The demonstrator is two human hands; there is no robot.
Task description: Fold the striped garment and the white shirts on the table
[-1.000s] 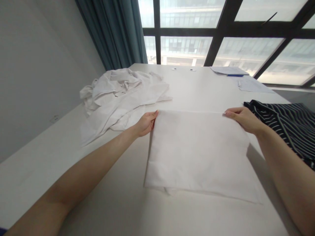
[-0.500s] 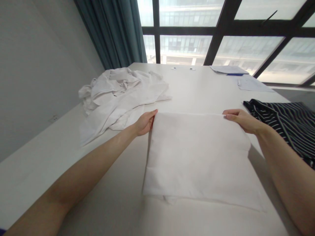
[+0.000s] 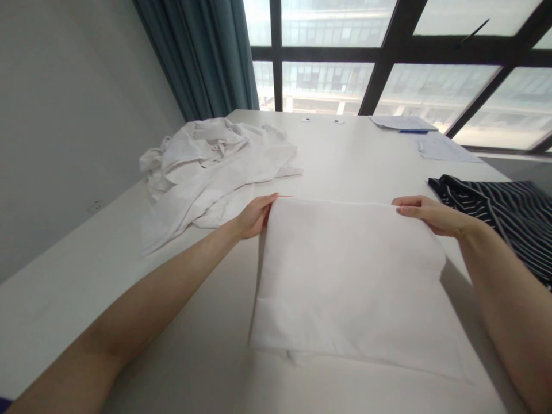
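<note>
A folded white cloth (image 3: 351,276) lies flat on the white table (image 3: 207,356) in front of me. My left hand (image 3: 254,215) pinches its far left corner, fingers closed on the fabric. Across from it, my right hand (image 3: 429,215) grips the far right corner, thumb on top. Both forearms reach in from the near edge along the cloth's sides.
A heap of crumpled white garments (image 3: 211,169) lies at the left. A dark striped garment (image 3: 502,215) lies at the right edge. Papers (image 3: 435,144) and a blue pen (image 3: 411,131) sit at the far right by the window. A wall runs along the left.
Both hands stay on the far corners. The cloth's far edge has shifted slightly toward me, and the fold has settled a little wider on the near right.
</note>
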